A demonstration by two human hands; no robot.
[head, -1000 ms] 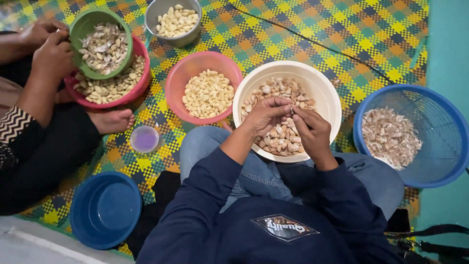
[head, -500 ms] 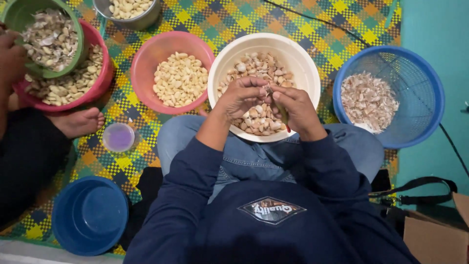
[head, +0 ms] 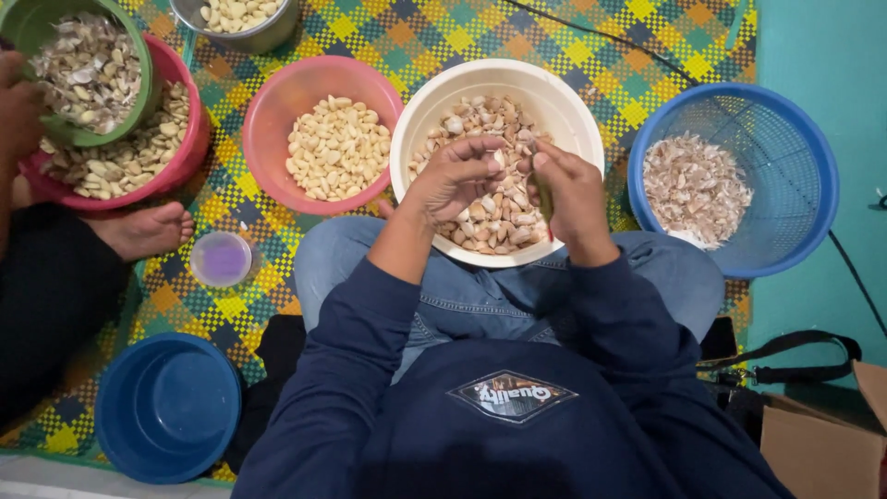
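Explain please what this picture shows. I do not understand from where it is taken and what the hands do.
A camera on a person's head looks straight down. That person sits on a checked mat, and both hands are theirs. The left hand pinches a garlic clove over the white bowl of unpeeled cloves. The right hand grips a small tool, mostly hidden. The pink bowl holds peeled cloves, the blue basket skins. At the far left another person's hand touches a green bowl.
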